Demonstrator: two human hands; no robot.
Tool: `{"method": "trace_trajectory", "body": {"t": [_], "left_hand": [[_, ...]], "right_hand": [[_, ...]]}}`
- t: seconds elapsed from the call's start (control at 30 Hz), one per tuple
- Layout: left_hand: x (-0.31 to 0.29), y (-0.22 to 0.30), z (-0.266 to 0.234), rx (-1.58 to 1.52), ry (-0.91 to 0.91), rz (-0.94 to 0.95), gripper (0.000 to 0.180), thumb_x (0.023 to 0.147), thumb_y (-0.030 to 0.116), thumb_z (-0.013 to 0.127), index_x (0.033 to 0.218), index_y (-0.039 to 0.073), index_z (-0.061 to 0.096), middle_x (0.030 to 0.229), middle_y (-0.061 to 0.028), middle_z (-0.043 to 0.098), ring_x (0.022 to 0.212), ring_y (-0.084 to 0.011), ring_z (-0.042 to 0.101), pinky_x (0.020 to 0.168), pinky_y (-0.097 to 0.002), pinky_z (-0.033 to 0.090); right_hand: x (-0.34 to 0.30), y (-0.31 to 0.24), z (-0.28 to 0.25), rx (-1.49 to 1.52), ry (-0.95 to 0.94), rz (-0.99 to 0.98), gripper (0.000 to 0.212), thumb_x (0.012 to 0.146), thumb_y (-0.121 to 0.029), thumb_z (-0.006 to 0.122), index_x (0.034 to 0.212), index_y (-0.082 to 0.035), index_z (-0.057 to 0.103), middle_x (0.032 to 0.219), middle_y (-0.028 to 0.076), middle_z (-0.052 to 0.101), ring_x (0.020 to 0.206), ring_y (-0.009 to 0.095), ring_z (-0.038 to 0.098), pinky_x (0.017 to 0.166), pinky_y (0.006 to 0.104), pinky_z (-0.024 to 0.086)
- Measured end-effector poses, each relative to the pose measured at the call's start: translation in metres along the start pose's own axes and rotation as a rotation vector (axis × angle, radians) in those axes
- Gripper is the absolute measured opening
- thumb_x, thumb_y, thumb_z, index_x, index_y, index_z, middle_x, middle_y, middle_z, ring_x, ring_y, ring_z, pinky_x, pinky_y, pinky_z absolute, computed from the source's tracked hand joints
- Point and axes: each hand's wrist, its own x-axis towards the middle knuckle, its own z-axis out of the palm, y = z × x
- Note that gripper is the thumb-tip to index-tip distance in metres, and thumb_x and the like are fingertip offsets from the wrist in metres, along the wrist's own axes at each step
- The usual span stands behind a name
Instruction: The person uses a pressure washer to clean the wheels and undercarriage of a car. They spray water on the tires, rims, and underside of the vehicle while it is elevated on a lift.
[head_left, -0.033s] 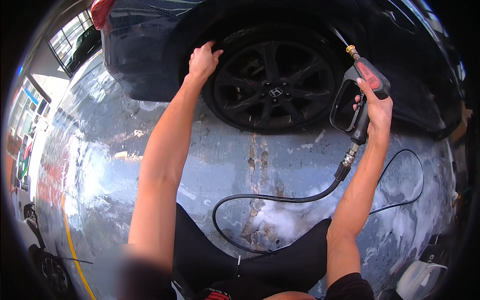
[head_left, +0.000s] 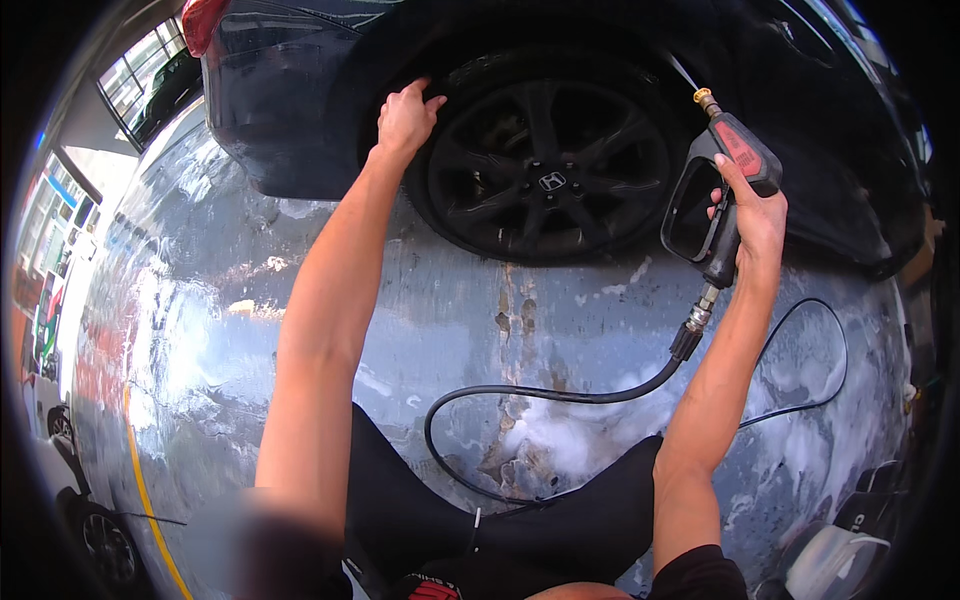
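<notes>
My right hand point(head_left: 752, 222) is wrapped round the grip of a black and red pressure washer gun point(head_left: 742, 150). A thin white jet of water leaves its yellow-tipped nozzle toward the dark wheel arch. A black hose point(head_left: 600, 397) runs from the gun's metal coupling and loops over the floor. My left hand point(head_left: 408, 122) reaches up to the rear edge of the arch, beside the black tyre point(head_left: 440, 225). Its index finger and thumb are apart and I see nothing held; the other fingers are partly hidden. Between my hands sits the dark spoked wheel point(head_left: 552, 180).
The dark car body point(head_left: 290, 130) fills the top, with a red tail light point(head_left: 203, 25) at upper left. White foam point(head_left: 570, 435) lies on the wet grey floor point(head_left: 420, 330). A pale container point(head_left: 835, 562) stands at lower right. Another car's wheel point(head_left: 108, 545) shows at lower left.
</notes>
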Motion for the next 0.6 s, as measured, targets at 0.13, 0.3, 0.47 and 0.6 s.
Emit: {"method": "trace_trajectory", "body": {"t": [0.13,0.3,0.47,0.6], "left_hand": [[0.004,-0.009,0.004,-0.038,0.023,0.015,0.055,0.092,0.038,0.075,0.134,0.003,0.065,0.118,-0.0289,0.070,0.114,-0.0432,0.067,0.101,-0.0470,0.053],[0.006,-0.018,0.005,-0.073,0.013,0.016,0.049,0.091,0.035,0.077,0.132,0.010,0.069,0.114,-0.0252,0.072,0.111,-0.0439,0.068,0.099,-0.0494,0.054],[0.007,-0.013,0.001,-0.048,-0.027,0.024,0.054,0.092,0.036,0.076,0.134,0.005,0.066,0.115,-0.0263,0.072,0.111,-0.0394,0.070,0.100,-0.0449,0.053],[0.005,-0.014,0.003,-0.045,0.007,0.024,0.053,0.092,0.036,0.076,0.134,0.005,0.067,0.115,-0.0257,0.072,0.111,-0.0394,0.070,0.100,-0.0452,0.054]], "right_hand": [[0.000,-0.001,0.000,-0.041,-0.009,-0.015,0.036,0.083,-0.020,0.087,0.108,0.000,0.071,0.080,0.005,0.067,0.061,0.011,0.063,0.052,0.0270,0.054],[-0.006,-0.007,0.004,-0.099,-0.006,-0.017,0.036,0.083,-0.021,0.087,0.108,0.000,0.072,0.080,0.005,0.067,0.062,0.011,0.063,0.053,0.0275,0.055],[-0.013,-0.014,0.009,-0.119,-0.019,-0.038,0.038,0.084,-0.021,0.087,0.111,0.001,0.071,0.081,0.005,0.067,0.062,0.011,0.062,0.053,0.0270,0.054],[-0.017,-0.016,0.015,-0.136,-0.030,-0.065,0.038,0.084,-0.021,0.087,0.111,0.001,0.071,0.081,0.004,0.067,0.062,0.010,0.062,0.054,0.0265,0.054]]}}
